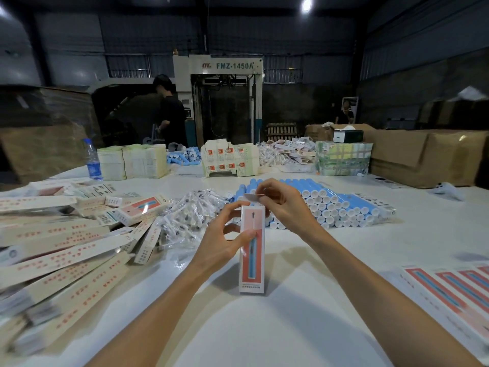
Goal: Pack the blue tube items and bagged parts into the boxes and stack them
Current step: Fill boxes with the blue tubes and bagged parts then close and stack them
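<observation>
A slim white and pink box (252, 263) with a blue tube printed on its front stands upright at the table's centre. My left hand (225, 242) grips its upper part, thumb across the front. My right hand (283, 205) pinches the box's top flap (251, 197), which stands open. Behind the hands lies a stack of blue tubes (341, 207) with white caps. A heap of clear bagged parts (188, 218) lies to the left of the box.
Flat and assembled boxes (60, 250) pile up on the left. A row of packed boxes (455, 290) lies at the right. More box stacks (230, 160), a water bottle (92, 160) and cartons (423, 154) line the far edge. A person (172, 115) stands behind the table.
</observation>
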